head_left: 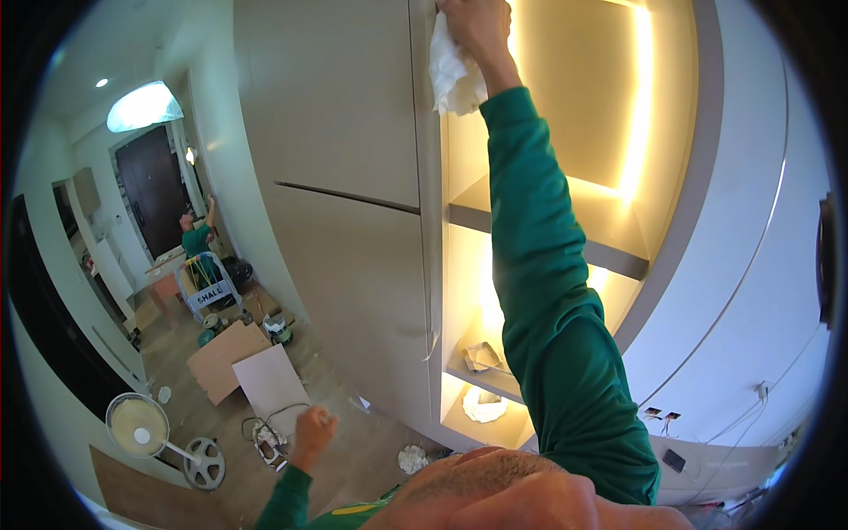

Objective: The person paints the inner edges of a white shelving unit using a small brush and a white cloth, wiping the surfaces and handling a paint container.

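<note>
Two hands in view, both mine. Right hand [480, 31] is raised to the top edge of the frame, grip closed around a crumpled white cloth [455, 78]; my fingertips are partly cut off, so can't tell exactly how tight. Cloth hangs below the fist, over the vertical edge between the closed beige cabinet doors [344, 106] and the lit shelving [609, 231]. Can't tell if it's actually touching the surface. Green right sleeve [548, 291] crosses in front of the shelves. Left hand [314, 435] is low, out over the floor [340, 375], fingers loosely curled; can't tell if that grip has anything in it. Lower shelves: small pale open item [482, 356] on one, white crumpled bundle [484, 405] beneath. LED strip [638, 106] glowing up the right side of the upper bay. On the floor to my left: brown cardboard [221, 358] overlapping a paler sheet [268, 382], and a standing fan [139, 426] nearer me. Far back, a co-worker [196, 240] in green, arm raised, near a dark door [152, 190].
</note>
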Demonstrator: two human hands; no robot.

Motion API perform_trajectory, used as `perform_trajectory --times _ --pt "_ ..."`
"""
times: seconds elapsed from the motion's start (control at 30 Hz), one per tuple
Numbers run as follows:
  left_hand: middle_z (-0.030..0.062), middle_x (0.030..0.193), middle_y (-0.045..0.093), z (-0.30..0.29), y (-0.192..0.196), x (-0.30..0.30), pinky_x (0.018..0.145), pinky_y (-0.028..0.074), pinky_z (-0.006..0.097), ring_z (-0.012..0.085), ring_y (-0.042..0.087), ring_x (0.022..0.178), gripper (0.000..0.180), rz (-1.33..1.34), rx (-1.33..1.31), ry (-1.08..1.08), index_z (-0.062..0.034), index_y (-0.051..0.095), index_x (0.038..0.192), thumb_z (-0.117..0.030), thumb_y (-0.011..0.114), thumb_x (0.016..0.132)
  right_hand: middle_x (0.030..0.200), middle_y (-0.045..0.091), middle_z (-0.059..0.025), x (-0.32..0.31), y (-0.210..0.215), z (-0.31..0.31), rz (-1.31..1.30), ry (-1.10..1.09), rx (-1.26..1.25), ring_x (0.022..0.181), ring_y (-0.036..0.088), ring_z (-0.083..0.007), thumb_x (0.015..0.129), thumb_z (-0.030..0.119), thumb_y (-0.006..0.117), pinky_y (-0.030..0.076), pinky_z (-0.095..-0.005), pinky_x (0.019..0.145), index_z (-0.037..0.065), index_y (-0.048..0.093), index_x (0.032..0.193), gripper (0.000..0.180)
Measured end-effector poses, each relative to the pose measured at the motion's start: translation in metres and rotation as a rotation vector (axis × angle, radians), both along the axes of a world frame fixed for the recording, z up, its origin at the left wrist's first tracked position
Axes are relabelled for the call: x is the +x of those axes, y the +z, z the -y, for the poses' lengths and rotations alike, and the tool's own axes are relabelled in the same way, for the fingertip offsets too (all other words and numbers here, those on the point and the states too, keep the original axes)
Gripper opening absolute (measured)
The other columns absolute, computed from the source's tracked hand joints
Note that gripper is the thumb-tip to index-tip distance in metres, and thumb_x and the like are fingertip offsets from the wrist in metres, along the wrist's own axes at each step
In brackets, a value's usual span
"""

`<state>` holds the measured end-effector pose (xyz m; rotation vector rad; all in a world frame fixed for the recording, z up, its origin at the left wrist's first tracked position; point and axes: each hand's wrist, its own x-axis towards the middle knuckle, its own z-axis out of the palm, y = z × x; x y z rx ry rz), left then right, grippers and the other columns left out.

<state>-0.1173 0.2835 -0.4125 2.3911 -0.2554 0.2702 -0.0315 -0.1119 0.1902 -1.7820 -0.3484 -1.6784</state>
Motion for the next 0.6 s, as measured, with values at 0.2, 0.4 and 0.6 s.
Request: perform_trajectory --times 0.2,0.4,0.6 --pt "0.0056 0.077 0.069 0.037 0.270 0.079 0.066 0.050 0.028 0.0110 0.064 0.070 0.012 0.783 -0.426 -0.142 -0.0036 0.070 0.097 -0.013 0.072 0.090 0.077 0.070 -0.0217 -0.004 -0.087 -0.005 -0.139 -0.023 -0.027 0.070 0.069 -0.0338 0.082 0.023 0.065 0.054 -0.0404 0.068 0.001 0.075 0.087 0.025" --pt "0.0037 0.086 0.074 0.135 0.539 0.110 0.072 0.051 0.023 0.0085 0.067 0.079 0.019 1.223 -0.376 -0.372 -0.0028 0.073 0.105 -0.018 0.069 0.095 0.078 0.070 -0.0080 -0.140 -0.205 0.034 -0.296 0.628 0.492 0.062 0.061 -0.0131 0.087 0.013 0.072 0.049 -0.0268 0.058 -0.003 0.074 0.093 0.017" --pt "0.0219 0.117 0.068 0.212 0.717 0.109 0.093 0.050 0.047 0.0385 0.064 0.110 0.038 1.317 -0.167 -0.066 0.0026 0.062 0.120 -0.019 0.065 0.089 0.082 0.067 -0.0085 -0.162 -0.221 0.081 -0.236 0.823 0.658 0.052 0.054 -0.0111 0.092 0.014 0.068 0.042 -0.0218 0.049 -0.001 0.069 0.095 0.016"
